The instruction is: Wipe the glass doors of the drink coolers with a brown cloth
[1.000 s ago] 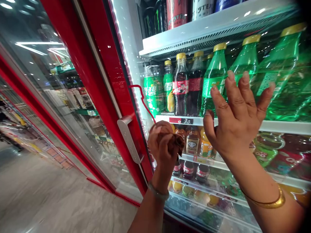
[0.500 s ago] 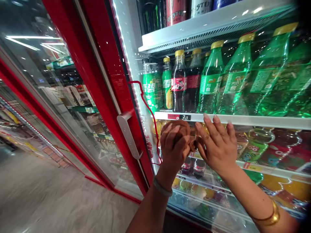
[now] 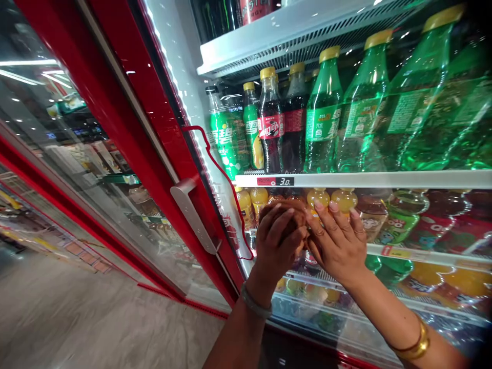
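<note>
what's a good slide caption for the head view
Left hand gripping a brown cloth, right hand beside it, before a red-framed cooler of bottled drinks.

Bottles (image 3: pixel 323 120) on shelf (image 3: pixel 365 179), cans (image 3: pixel 257 9) above, handle (image 3: pixel 195 218) left

The brown cloth (image 3: pixel 285 211) looks matt and softly rough, the red door frame (image 3: pixel 107 97) glossy and smooth, its handle (image 3: pixel 194 218) satin metal. Behind the smooth white shelf edge (image 3: pixel 369 180) stand shiny, see-through plastic bottles (image 3: pixel 323 123); the gold bracelet (image 3: pixel 417 344) has a polished metallic finish.
</note>
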Demonstrator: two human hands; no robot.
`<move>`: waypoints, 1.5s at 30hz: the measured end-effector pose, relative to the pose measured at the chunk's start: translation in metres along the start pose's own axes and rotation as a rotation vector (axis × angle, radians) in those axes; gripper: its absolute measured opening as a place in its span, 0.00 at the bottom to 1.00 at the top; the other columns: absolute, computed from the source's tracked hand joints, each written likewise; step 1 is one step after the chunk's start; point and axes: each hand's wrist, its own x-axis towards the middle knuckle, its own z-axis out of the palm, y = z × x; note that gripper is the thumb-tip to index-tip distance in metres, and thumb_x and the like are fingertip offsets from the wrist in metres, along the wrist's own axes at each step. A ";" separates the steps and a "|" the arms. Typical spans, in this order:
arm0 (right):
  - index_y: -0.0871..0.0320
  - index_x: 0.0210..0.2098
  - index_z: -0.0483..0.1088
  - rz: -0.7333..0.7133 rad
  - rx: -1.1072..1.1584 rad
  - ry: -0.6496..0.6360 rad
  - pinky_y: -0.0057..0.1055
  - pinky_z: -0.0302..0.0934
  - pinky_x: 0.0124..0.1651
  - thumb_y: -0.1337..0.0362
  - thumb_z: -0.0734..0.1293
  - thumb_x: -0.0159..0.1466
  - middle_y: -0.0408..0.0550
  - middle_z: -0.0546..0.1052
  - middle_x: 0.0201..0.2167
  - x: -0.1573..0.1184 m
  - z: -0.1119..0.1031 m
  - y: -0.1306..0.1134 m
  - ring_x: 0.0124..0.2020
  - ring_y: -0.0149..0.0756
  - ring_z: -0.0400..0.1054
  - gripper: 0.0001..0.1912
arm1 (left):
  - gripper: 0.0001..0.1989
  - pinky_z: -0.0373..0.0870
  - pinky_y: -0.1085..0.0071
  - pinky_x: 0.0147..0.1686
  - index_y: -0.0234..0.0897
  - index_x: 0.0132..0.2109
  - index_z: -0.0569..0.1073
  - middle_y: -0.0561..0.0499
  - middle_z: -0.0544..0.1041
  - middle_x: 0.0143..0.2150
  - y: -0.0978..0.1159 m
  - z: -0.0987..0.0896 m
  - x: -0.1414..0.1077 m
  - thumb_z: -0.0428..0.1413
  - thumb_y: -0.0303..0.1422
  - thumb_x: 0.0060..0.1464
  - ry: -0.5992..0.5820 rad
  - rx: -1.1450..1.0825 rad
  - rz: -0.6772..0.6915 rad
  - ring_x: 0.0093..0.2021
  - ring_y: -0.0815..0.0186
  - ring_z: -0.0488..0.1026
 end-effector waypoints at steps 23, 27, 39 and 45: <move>0.58 0.63 0.71 -0.061 0.089 -0.118 0.39 0.26 0.83 0.73 0.66 0.68 0.47 0.76 0.63 -0.008 -0.020 0.021 0.79 0.31 0.41 0.24 | 0.15 0.70 0.45 0.65 0.42 0.46 0.75 0.44 0.70 0.61 0.026 0.014 -0.042 0.62 0.21 0.54 0.053 0.188 -0.249 0.68 0.51 0.66; 0.61 0.68 0.66 -0.015 0.092 -0.121 0.47 0.21 0.82 0.70 0.65 0.70 0.49 0.76 0.62 -0.008 -0.040 0.041 0.80 0.34 0.40 0.27 | 0.15 0.68 0.42 0.67 0.41 0.48 0.75 0.42 0.67 0.62 0.047 0.025 -0.036 0.61 0.22 0.54 0.081 0.169 -0.425 0.69 0.50 0.66; 0.53 0.74 0.56 0.017 -0.015 -0.068 0.45 0.28 0.82 0.65 0.67 0.70 0.45 0.73 0.66 -0.043 -0.062 0.094 0.79 0.33 0.42 0.35 | 0.14 0.75 0.52 0.63 0.47 0.47 0.78 0.50 0.77 0.54 0.091 0.062 -0.006 0.66 0.24 0.56 -0.139 -0.095 0.020 0.61 0.59 0.72; 0.53 0.74 0.57 -0.026 0.003 -0.066 0.42 0.31 0.83 0.65 0.67 0.69 0.43 0.70 0.67 -0.045 -0.062 0.099 0.79 0.33 0.42 0.36 | 0.15 0.70 0.47 0.66 0.44 0.49 0.77 0.44 0.71 0.61 0.068 0.045 0.017 0.62 0.25 0.55 0.073 0.175 -0.231 0.67 0.52 0.68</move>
